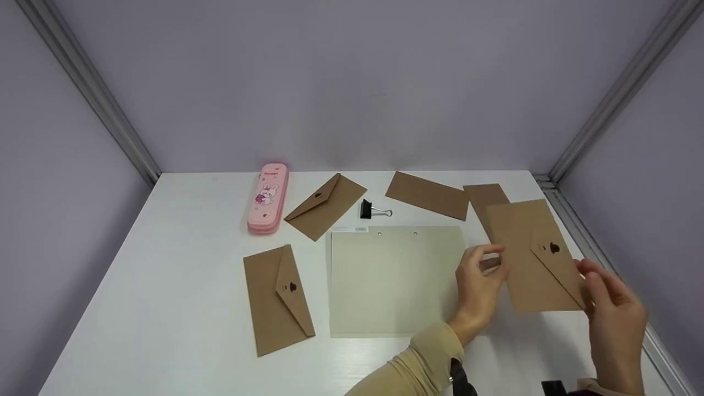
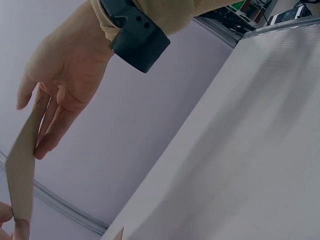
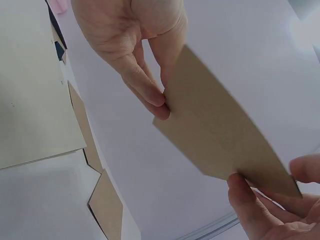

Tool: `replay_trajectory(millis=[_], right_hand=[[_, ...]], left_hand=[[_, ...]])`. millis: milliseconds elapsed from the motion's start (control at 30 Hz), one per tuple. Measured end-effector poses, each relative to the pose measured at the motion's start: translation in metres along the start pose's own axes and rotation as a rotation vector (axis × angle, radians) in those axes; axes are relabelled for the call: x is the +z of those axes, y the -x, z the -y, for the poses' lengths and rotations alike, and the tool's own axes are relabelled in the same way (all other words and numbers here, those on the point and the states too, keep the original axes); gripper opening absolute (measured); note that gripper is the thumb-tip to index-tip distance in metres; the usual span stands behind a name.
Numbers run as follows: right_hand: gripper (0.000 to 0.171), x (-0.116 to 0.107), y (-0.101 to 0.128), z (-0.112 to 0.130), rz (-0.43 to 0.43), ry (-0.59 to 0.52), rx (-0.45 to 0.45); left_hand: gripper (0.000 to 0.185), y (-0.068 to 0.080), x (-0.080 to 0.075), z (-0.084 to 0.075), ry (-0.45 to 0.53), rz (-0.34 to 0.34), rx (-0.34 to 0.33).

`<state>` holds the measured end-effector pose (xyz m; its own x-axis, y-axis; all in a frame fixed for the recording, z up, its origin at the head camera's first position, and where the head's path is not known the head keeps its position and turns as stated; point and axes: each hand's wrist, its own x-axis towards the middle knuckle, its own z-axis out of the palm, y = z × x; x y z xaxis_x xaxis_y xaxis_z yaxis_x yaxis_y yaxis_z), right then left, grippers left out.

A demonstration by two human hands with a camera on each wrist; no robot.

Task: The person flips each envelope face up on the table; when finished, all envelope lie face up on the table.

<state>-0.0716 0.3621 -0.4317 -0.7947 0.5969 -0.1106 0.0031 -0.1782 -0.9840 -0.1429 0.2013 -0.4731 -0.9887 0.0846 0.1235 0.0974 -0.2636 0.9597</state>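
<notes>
Kraft envelope (image 1: pixel 520 269) is hanging above the right side of the white tabletop (image 1: pixel 137 308), between your two hands, its pointed flap facing up towards the head camera and showing a small dark print. Your left hand (image 1: pixel 477 289) is pinching its left edge between thumb and fingers, and your right hand (image 1: pixel 619 311) is grasping its lower right edge likewise. Near your left hand, a pale grey-green folder (image 1: pixel 393 280) is lying flat, two punched holes and a barcode label (image 1: pixel 361 229) showing along its far edge. Just beyond it, a black binder clip (image 1: pixel 366 209) is resting with its wire handle pointing right. Left of the clip, a slanted envelope (image 1: pixel 333 212) is lying near a pink pencil case (image 1: pixel 268 201) bearing a rabbit picture. Nearer you, left of the folder, another flapped envelope (image 1: pixel 269 308) is lying. Towards the far right, a plain brown paper rectangle (image 1: pixel 426 195) is lying just beside a second brown piece (image 1: pixel 484 197), which the held envelope is partly hiding.
</notes>
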Motion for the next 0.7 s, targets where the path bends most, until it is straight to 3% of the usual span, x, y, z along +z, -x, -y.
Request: replay_trajectory(millis=[100,233,300,500,700], right_hand=[[0.052,0.0,-0.003,-0.003,-0.048,0.275,0.012],[0.061,-0.006,-0.005,-0.01,-0.009,0.652,-0.057],[0.065,-0.009,-0.007,-0.013,0.028,0.788,-0.093],[0.075,-0.012,-0.015,-0.02,0.141,1.068,-0.101],[0.084,-0.024,-0.024,-0.028,0.253,1.257,-0.027]], left_hand=[[0.032,-0.001,0.002,0.002,-0.017,-0.013,0.006],[0.03,0.002,0.004,0.007,-0.122,0.015,0.042],[0.027,0.004,0.005,0.012,-0.184,0.039,0.062],[0.034,0.018,0.007,0.023,-0.345,0.143,0.039],[0.038,0.033,0.012,0.03,-0.378,0.203,-0.119]])
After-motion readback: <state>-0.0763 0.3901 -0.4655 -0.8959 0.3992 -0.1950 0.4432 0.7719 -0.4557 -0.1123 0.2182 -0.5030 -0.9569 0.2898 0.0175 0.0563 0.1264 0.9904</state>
